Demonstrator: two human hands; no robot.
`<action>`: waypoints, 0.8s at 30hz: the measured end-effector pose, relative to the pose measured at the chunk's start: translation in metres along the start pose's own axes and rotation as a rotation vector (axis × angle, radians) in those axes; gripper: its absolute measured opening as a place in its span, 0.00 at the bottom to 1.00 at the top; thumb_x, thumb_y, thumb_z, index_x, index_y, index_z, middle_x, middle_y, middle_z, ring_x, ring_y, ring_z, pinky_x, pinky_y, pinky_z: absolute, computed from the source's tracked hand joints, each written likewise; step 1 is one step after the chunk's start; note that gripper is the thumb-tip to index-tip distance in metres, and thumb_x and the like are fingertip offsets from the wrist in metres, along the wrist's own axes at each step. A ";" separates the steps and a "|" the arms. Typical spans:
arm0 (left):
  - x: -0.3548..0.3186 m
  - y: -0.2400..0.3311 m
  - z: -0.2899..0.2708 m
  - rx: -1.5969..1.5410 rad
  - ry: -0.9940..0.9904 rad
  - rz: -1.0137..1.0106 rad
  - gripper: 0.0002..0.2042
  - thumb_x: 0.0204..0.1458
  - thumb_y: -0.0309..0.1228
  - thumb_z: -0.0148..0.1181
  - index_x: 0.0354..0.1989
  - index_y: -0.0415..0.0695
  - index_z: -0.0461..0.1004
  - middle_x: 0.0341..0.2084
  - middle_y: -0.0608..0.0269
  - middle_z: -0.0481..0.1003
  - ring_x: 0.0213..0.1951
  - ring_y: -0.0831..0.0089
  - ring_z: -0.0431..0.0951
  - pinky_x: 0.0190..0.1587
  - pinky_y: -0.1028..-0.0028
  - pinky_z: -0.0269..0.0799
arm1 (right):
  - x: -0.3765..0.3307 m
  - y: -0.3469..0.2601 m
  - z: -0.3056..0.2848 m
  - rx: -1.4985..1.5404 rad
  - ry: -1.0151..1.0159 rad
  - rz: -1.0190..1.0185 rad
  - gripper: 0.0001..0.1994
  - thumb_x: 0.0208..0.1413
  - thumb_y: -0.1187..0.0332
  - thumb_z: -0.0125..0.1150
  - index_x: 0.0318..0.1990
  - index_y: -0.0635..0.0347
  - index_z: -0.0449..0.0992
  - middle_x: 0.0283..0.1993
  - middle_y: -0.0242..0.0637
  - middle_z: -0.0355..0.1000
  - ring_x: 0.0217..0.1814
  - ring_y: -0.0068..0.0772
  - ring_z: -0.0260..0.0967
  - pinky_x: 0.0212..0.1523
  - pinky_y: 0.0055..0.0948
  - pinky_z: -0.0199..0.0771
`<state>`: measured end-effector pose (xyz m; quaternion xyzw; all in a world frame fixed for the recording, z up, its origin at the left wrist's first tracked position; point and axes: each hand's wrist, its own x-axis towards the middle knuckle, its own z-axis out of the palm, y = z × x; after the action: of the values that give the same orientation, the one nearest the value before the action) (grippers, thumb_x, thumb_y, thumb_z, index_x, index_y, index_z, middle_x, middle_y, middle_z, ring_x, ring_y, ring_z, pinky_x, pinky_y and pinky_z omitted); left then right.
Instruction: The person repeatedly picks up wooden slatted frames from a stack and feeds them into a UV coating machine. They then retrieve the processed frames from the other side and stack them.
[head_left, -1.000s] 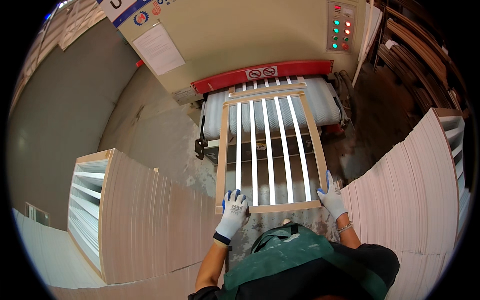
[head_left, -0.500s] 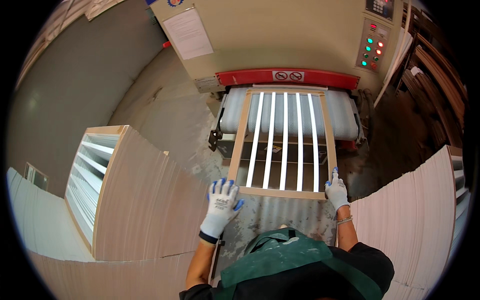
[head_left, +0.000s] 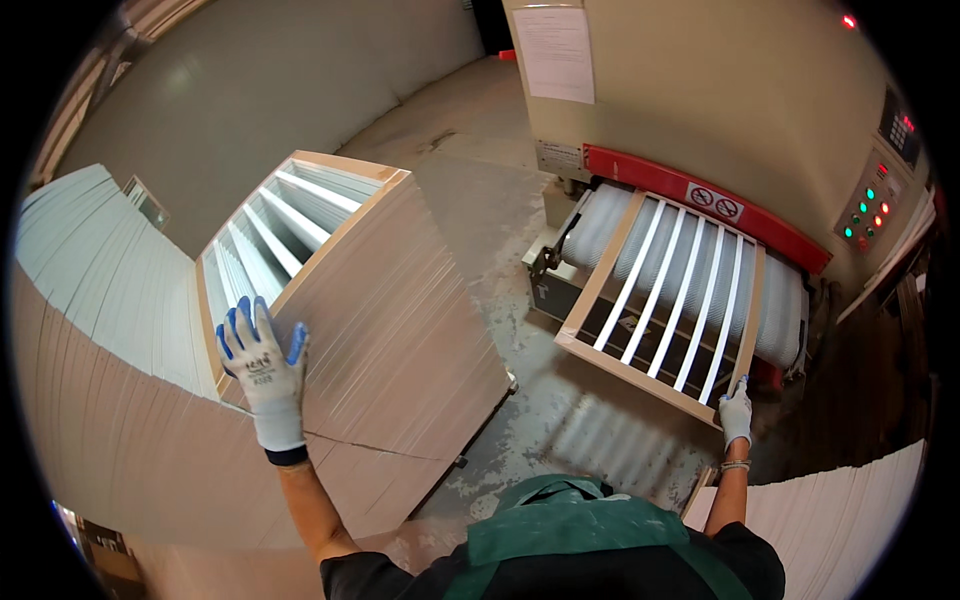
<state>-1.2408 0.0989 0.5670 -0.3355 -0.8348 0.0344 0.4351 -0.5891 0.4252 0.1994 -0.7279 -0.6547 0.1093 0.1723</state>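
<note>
A slatted frame (head_left: 640, 377), with bare tan edges and white slats, lies partly on the ribbed conveyor belt (head_left: 780, 318) and partly sticks out toward me. Gloved in white with blue fingertips, my right hand (head_left: 736, 412) grips its near right corner. My left hand (head_left: 262, 365), in a matching glove, is open with spread fingers. It is over the near edge of the top frame (head_left: 390, 186) on a tall stack at my left; whether it touches that frame I cannot tell.
A beige machine (head_left: 700, 110) with a red guard bar (head_left: 640, 172) stands beyond the belt. Its control panel (head_left: 868, 205) has lit buttons. More stacked frames (head_left: 100, 270) rise at far left, and another stack (head_left: 830, 510) stands at near right. A grey wall (head_left: 270, 80) runs behind.
My left hand has left the slatted frame's near left corner and moved left to the stack. The view has turned left. My right hand stays on the slatted frame.
</note>
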 end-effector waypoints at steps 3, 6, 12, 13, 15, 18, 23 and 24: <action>0.006 -0.022 -0.003 -0.086 -0.162 -0.029 0.32 0.52 0.51 0.68 0.62 0.45 0.71 0.57 0.53 0.70 0.63 0.54 0.66 0.68 0.53 0.56 | 0.020 0.002 0.001 0.029 0.005 -0.005 0.41 0.57 0.67 0.59 0.77 0.62 0.48 0.52 0.64 0.75 0.54 0.63 0.74 0.59 0.50 0.72; 0.006 -0.032 -0.003 -0.159 -0.121 0.030 0.29 0.46 0.46 0.75 0.54 0.45 0.76 0.47 0.57 0.74 0.53 0.57 0.71 0.61 0.54 0.62 | 0.041 0.005 0.001 0.088 -0.029 0.043 0.40 0.54 0.70 0.57 0.76 0.62 0.52 0.57 0.64 0.74 0.58 0.62 0.73 0.61 0.49 0.71; 0.017 -0.040 -0.008 -0.226 -0.207 0.099 0.23 0.45 0.40 0.74 0.48 0.43 0.78 0.42 0.57 0.75 0.49 0.58 0.73 0.59 0.55 0.63 | 0.070 -0.011 -0.020 0.214 -0.134 0.167 0.40 0.52 0.68 0.61 0.75 0.62 0.55 0.68 0.60 0.67 0.69 0.53 0.67 0.67 0.41 0.67; 0.013 -0.038 -0.014 -0.151 -0.164 0.159 0.20 0.49 0.38 0.71 0.48 0.45 0.77 0.40 0.58 0.74 0.48 0.59 0.73 0.57 0.54 0.63 | 0.071 -0.022 -0.027 0.189 -0.164 0.194 0.42 0.52 0.64 0.65 0.75 0.60 0.55 0.70 0.55 0.65 0.70 0.52 0.65 0.67 0.44 0.67; -0.001 -0.031 -0.029 -0.193 -0.057 0.213 0.20 0.48 0.37 0.71 0.48 0.44 0.77 0.40 0.58 0.74 0.48 0.58 0.73 0.58 0.54 0.62 | 0.063 -0.049 -0.043 -0.113 -0.020 0.134 0.42 0.52 0.62 0.67 0.75 0.58 0.56 0.70 0.53 0.65 0.70 0.52 0.65 0.66 0.47 0.68; -0.028 -0.021 -0.060 -0.262 -0.035 0.228 0.21 0.47 0.35 0.71 0.48 0.40 0.76 0.38 0.55 0.74 0.49 0.56 0.72 0.62 0.53 0.61 | 0.048 -0.112 -0.066 -0.074 0.196 -0.054 0.38 0.55 0.58 0.67 0.72 0.57 0.60 0.66 0.55 0.67 0.67 0.57 0.65 0.64 0.51 0.69; -0.079 -0.013 -0.120 -0.279 -0.051 0.343 0.22 0.51 0.35 0.66 0.51 0.34 0.75 0.41 0.52 0.72 0.48 0.53 0.72 0.64 0.47 0.60 | 0.014 -0.256 -0.087 1.317 -0.631 -0.156 0.23 0.67 0.62 0.59 0.62 0.68 0.70 0.50 0.44 0.78 0.42 0.36 0.82 0.39 0.29 0.84; -0.089 -0.014 -0.131 -0.294 -0.096 0.366 0.23 0.49 0.35 0.68 0.51 0.34 0.75 0.41 0.53 0.72 0.48 0.55 0.72 0.63 0.46 0.60 | -0.001 -0.280 -0.091 1.514 -0.806 -0.265 0.23 0.69 0.59 0.57 0.62 0.70 0.69 0.50 0.45 0.78 0.44 0.38 0.82 0.40 0.31 0.85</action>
<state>-1.1147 0.0047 0.5902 -0.5389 -0.7759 0.0066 0.3280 -0.8109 0.4375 0.3932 -0.2408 -0.4962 0.7442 0.3767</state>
